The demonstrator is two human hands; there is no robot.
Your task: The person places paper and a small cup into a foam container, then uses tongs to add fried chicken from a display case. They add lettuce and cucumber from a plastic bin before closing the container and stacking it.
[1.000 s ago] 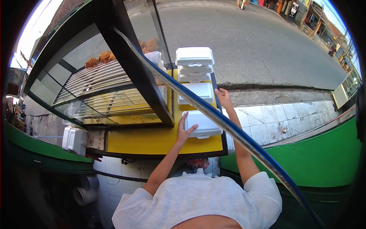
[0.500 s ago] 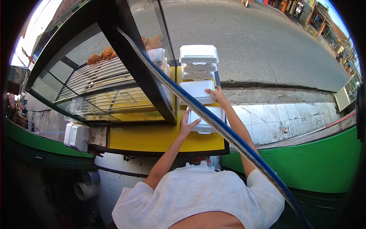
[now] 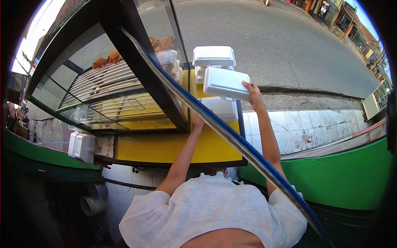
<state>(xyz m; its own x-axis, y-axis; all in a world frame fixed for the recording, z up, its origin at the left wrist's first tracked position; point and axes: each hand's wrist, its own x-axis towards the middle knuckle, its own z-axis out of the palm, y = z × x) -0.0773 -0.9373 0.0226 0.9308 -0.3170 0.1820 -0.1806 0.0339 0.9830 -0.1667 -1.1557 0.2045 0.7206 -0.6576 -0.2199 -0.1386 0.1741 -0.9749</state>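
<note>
My right hand (image 3: pixel 254 93) grips the right end of a closed white foam box (image 3: pixel 226 82), raised and slightly tilted above the yellow counter (image 3: pixel 165 148). Below it, another closed foam box (image 3: pixel 223 109) sits lower on the counter, partly behind the metal pole. My left hand (image 3: pixel 197 120) is at that lower box's left side; the pole and box hide most of its fingers. Just beyond the raised box stands a stack of foam boxes (image 3: pixel 213 56) at the counter's far end.
A glass display case (image 3: pixel 124 95) with fried pieces (image 3: pixel 112 57) on a rack fills the left. A blue and silver pole (image 3: pixel 231 136) crosses diagonally in front. More foam boxes (image 3: pixel 84 147) hang at the left end. The road (image 3: pixel 273 53) lies beyond.
My right hand has lifted its box up and to the right. The lower box and my left hand have moved away from me, farther along the counter.
</note>
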